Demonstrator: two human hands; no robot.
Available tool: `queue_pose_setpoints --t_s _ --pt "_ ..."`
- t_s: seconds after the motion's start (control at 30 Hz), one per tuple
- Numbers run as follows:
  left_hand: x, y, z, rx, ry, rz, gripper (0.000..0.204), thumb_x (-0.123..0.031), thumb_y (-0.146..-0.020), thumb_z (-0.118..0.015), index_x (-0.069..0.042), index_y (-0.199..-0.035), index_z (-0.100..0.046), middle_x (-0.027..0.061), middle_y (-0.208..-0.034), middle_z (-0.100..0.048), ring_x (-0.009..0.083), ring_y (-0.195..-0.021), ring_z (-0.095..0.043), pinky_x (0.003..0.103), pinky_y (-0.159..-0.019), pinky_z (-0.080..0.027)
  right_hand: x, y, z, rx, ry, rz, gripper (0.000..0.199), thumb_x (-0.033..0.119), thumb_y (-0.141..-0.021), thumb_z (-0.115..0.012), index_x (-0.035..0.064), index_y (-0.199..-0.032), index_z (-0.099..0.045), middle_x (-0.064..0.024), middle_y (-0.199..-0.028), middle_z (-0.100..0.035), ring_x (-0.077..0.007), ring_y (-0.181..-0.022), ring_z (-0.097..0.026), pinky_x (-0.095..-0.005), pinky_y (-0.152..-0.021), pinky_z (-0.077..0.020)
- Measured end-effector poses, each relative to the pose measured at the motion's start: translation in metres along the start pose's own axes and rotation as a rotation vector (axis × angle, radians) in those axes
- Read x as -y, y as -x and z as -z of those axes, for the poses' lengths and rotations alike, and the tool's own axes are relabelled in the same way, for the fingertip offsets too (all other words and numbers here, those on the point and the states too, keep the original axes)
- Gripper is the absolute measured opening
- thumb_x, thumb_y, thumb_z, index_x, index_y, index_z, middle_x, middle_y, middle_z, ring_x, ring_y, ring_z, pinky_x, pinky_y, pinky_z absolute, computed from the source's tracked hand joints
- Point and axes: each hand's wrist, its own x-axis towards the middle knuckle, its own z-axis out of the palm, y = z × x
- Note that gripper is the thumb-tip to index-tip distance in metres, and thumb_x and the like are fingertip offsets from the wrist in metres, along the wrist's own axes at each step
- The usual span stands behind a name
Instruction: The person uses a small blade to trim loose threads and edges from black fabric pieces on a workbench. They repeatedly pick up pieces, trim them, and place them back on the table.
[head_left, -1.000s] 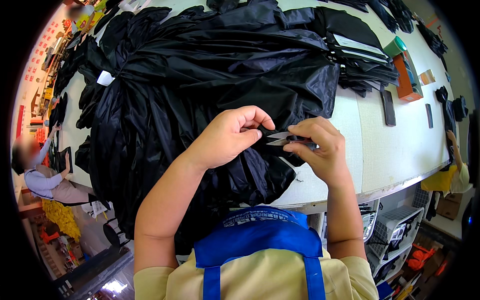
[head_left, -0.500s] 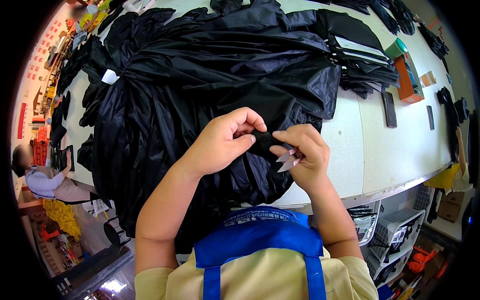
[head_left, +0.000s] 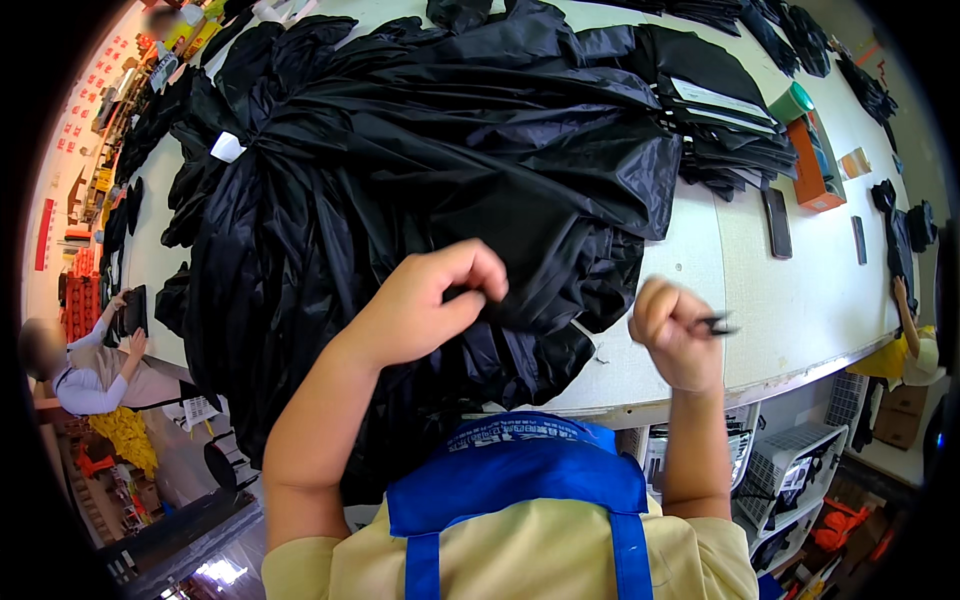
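Note:
A large heap of shiny black fabric (head_left: 400, 160) is spread in folds over the table in front of me. My left hand (head_left: 445, 300) is at the near part of it, fingers curled in a pinch at a gathered black fold; the fingertips are slightly blurred. My right hand (head_left: 675, 335) is off the fabric to the right, above the bare white tabletop. It is closed round small thread snips (head_left: 717, 325), of which only a dark, blurred end sticks out on the right; the blades, seen earlier, are hidden now.
A stack of folded black pieces (head_left: 735, 130) lies at the back right. Beside it are an orange box (head_left: 818, 165), a green roll (head_left: 792, 101) and a phone (head_left: 777, 222). White baskets (head_left: 790, 470) stand below the table. Co-workers are at left (head_left: 95, 365) and right (head_left: 915, 350).
My right hand has come away from the fabric toward the right, turning the snips. My left hand has drifted a little left and down. The two hands are now apart.

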Motion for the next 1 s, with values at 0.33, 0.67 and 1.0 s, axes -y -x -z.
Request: queue_pose_setpoints --t_s 0.33,0.67,1.0 --pt "0.128 0.138 0.032 0.928 -1.181 0.668 0.023 -0.024 -0.075 -0.058 -0.01 -0.087 -0.072 0.0104 -0.095 -0.068 0.0276 -0.087 -0.064 0.041 -0.075 -0.048 -0.088 0.073 0.104 -0.231 0.936 -0.635 0.028 0.018 -0.09 -0.053 0.0121 -0.115 -0.063 -0.0091 -0.086 -0.067 -0.0181 -0.077 -0.061 -0.0298 -0.07 -0.0476" --pt "0.043 0.006 -0.092 -0.022 -0.193 -0.053 0.058 -0.011 -0.072 -0.073 -0.004 -0.119 -0.04 0.0156 -0.118 -0.041 0.029 -0.099 -0.053 0.032 -0.075 -0.051 -0.078 0.03 0.033 -0.323 -0.239 -0.292 0.031 0.005 -0.091 -0.046 -0.0003 -0.119 -0.057 -0.0063 -0.1 -0.063 -0.0108 -0.088 -0.057 -0.0228 -0.078 -0.0423" --pt "0.062 0.011 -0.059 -0.19 0.128 0.246 0.018 -0.014 -0.087 -0.061 0.004 -0.094 -0.064 0.0049 -0.077 -0.064 0.0108 -0.073 -0.059 0.023 -0.066 -0.045 -0.03 0.004 -0.015 -0.224 0.889 0.028 0.035 -0.001 -0.068 -0.072 0.007 -0.102 -0.066 -0.0059 -0.089 -0.058 -0.0144 -0.068 -0.054 -0.025 -0.06 -0.0456"
